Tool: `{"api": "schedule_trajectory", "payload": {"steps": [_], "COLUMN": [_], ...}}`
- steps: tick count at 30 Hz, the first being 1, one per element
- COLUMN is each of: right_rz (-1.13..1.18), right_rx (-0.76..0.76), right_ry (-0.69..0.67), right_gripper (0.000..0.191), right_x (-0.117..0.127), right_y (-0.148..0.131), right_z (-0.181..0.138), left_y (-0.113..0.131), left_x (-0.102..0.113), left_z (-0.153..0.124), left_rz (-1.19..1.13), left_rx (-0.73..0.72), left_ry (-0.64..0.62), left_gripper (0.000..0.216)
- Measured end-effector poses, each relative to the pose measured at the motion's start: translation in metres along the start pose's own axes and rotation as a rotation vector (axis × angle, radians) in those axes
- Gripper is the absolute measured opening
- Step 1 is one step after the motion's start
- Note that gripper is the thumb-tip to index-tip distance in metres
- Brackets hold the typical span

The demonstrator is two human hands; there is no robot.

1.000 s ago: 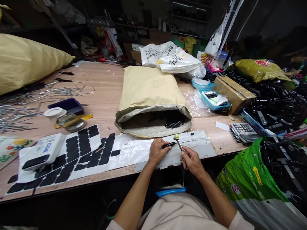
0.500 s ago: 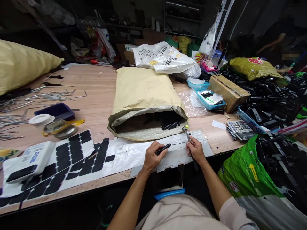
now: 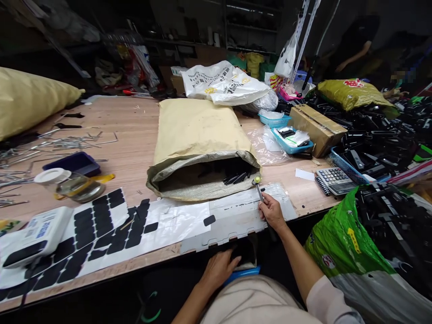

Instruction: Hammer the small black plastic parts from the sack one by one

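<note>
My right hand is closed around the handle of a small hammer with a yellow-green face on its head. The hammer's head is up by the right corner of the sack's mouth. Below the table's front edge, my left hand is open, its thumb apart and some fingertips in shadow; I see nothing in it. A grey-white board lies under my right hand, with a black rounded patch at its left. Several black tool pieces lie inside the open mouth of a beige sack.
To the left are sheets of black patches, a white box, a jar and metal rods. On the right stand a calculator, a cardboard box and a green sack of black parts. Another person is behind.
My left hand has dropped from over the board to below the table edge, and the black piece it held is out of sight. My right hand still grips the hammer.
</note>
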State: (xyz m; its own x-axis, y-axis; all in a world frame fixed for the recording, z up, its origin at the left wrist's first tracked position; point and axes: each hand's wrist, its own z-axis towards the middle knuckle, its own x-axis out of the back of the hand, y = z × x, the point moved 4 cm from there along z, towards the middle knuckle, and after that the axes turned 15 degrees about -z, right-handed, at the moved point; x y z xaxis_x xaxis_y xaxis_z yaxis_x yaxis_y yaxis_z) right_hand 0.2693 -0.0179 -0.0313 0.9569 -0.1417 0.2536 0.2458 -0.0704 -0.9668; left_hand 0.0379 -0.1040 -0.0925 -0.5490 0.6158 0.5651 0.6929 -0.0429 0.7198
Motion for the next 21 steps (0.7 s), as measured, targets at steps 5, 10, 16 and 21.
{"api": "schedule_trajectory", "payload": {"steps": [5,10,16,21], "right_rz": [-0.021,-0.001,0.062,0.095], "right_rx": [0.013,0.005,-0.008,-0.025], "right_ry": [0.003,-0.006,0.013,0.031], "right_gripper": [0.055,0.053,0.049,0.047], "right_x": [-0.001,-0.001,0.0,0.001], "right_y": [0.002,0.0,-0.002,-0.005], "right_z": [0.001,0.001,0.003,0.004], "left_y": [0.049,0.116,0.113,0.103], "left_x": [0.027,0.092,0.161,0.157], "left_z": [-0.005,0.038,0.139,0.173], "left_rz": [-0.091,-0.446,-0.18,0.027], "left_rx": [-0.106,-0.38,-0.316,-0.247], "left_ry": [-0.325,-0.119,0.806,0.795], "left_gripper": [0.041,0.036,0.027,0.018]}}
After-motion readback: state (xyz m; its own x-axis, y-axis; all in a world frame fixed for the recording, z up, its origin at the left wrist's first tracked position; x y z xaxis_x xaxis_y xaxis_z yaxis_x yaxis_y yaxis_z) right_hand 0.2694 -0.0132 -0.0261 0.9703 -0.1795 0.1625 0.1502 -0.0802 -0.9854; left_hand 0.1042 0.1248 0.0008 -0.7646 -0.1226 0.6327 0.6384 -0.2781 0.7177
